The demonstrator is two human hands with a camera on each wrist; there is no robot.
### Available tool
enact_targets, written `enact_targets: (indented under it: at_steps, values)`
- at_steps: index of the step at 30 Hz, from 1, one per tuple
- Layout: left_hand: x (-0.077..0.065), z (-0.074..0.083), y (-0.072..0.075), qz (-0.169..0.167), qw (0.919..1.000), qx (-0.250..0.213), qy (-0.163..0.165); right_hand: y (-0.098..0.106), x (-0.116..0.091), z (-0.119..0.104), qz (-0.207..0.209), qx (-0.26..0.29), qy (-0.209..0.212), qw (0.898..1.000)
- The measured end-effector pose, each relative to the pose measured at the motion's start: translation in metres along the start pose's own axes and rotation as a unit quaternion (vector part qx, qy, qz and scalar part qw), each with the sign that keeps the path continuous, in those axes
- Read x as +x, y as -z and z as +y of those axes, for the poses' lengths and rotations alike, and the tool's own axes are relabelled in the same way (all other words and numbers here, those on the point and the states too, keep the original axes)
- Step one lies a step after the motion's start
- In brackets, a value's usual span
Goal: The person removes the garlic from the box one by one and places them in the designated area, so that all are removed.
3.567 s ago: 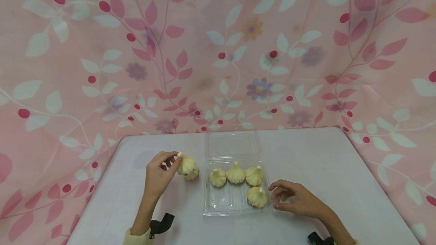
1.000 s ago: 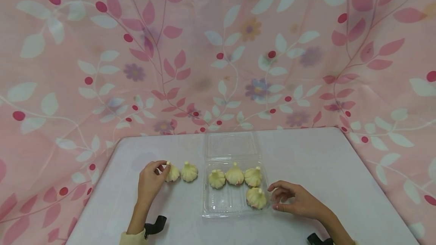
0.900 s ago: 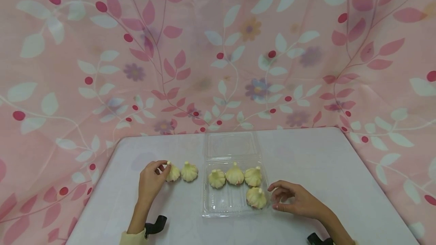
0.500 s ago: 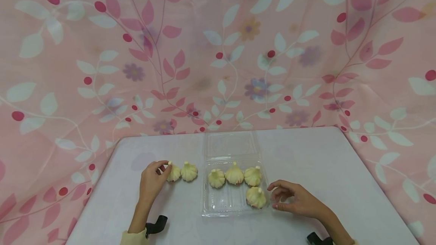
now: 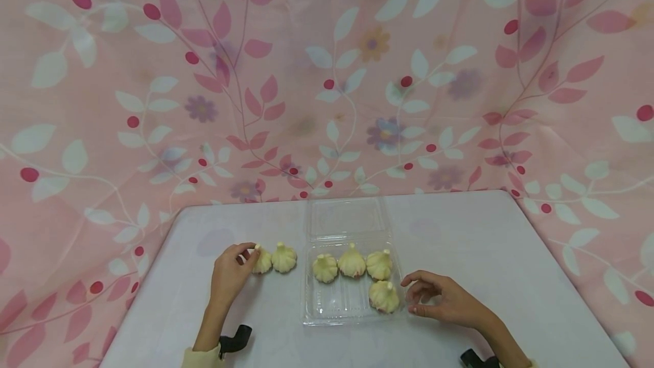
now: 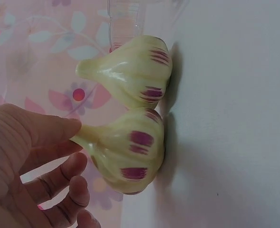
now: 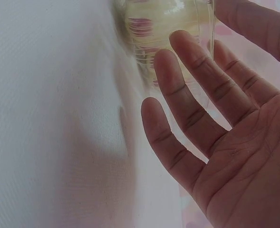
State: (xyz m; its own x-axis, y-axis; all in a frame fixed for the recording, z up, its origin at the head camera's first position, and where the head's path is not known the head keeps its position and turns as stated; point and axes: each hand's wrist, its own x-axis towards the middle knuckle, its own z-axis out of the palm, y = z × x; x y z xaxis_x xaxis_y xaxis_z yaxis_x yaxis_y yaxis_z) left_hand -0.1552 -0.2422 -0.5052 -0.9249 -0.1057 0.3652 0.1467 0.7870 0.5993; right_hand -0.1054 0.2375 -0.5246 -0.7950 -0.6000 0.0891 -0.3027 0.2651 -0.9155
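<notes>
My left hand (image 5: 231,273) pinches the stem of a garlic bulb (image 6: 125,154) between thumb and forefinger; the bulb sits on the table with purple streaks on its side. Right up against it stands a second garlic bulb (image 5: 284,258). A clear plastic box (image 5: 337,314) with its lid (image 5: 347,217) folded back holds several garlic bulbs, three in a row at the back and one garlic bulb (image 5: 384,296) at front right. Beside the box's right wall, my right hand (image 5: 441,300) has its fingers loosely bent, holding nothing; the wall lies between its fingertips and the nearest bulb.
Everything stands on a white-covered table (image 5: 460,231). A pink floral cloth (image 5: 306,72) hangs behind it. Black wrist devices show on the left wrist (image 5: 236,338) and on the right one (image 5: 479,358).
Earlier, my left hand held a garlic bulb overlapping the other loose one. It then came down to their left, and over the last second slid slightly right until the two bulbs met. My right hand stayed put.
</notes>
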Motion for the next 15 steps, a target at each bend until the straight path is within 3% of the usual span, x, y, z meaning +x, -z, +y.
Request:
enact_targets:
  at_steps: [8,15]
  values:
    - [-0.0014,0.0005,0.0008,-0.003,1.0,0.001,-0.002,-0.0002,0.0001,-0.0009,0.0,0.002,-0.004,1.0]
    - [-0.0021,0.0034,0.0042,0.017,0.9998,0.001,-0.014,-0.0001,0.0002,0.0002,0.001,0.002,0.002,1.0]
